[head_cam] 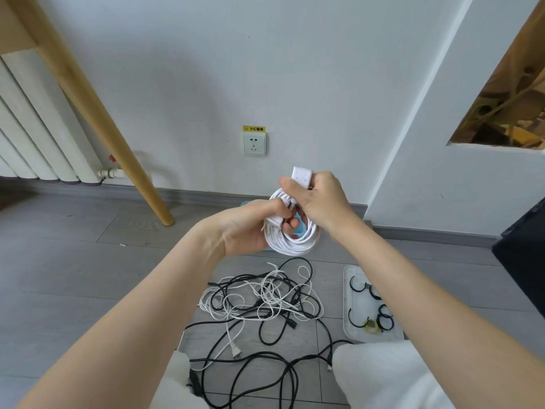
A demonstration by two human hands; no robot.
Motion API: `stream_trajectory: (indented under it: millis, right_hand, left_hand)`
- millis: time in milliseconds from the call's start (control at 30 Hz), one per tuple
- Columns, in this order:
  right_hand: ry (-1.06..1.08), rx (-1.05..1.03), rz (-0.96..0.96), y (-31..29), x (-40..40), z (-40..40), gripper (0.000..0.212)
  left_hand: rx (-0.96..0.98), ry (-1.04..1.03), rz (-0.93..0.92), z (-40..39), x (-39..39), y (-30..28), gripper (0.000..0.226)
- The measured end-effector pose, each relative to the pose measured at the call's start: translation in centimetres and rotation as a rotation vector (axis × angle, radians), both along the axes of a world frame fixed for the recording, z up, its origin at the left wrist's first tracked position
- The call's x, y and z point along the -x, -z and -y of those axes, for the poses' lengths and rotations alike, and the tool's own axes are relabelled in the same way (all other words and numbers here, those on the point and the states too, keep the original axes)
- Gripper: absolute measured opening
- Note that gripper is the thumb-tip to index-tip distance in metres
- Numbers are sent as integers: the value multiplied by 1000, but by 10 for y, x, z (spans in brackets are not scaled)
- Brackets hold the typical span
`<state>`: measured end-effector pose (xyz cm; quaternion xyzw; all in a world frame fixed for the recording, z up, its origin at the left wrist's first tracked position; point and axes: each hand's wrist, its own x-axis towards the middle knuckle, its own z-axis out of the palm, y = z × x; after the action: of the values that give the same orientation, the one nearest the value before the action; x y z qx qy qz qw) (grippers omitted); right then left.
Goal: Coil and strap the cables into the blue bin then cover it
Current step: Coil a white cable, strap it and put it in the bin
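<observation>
Both hands hold a coiled white cable [295,243] up in front of the wall. My left hand [253,225] grips the coil's left side, fingers through the loop. My right hand [312,199] clasps the top of the coil together with a white plug block [301,175] sticking up above the fingers. The blue bin [300,228] is mostly hidden behind the hands and coil; only slivers of blue show. Below, a tangle of black and white cables [265,302] lies loose on the floor. A white lid [348,308] at the right holds several black straps [358,286].
A wooden table leg [118,137] slants down to the floor at the left, beside a white radiator [35,128]. A wall socket [254,144] sits straight ahead. A dark object [525,255] stands at the right edge. My knees in white cloth [383,376] frame the cables.
</observation>
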<state>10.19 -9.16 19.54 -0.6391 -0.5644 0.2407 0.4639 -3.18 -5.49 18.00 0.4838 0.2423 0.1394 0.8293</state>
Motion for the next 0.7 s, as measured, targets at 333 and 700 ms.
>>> stream_trajectory:
  millis: [333,700]
  right_hand:
    - [119,250,-30,60,-54,-84,39]
    - [206,601,-287,270,-158,-125,21]
  left_hand:
    - [-283,-179,-404,-76,-66,48,23]
    - [-320,70,-621,-132,-169,248,12]
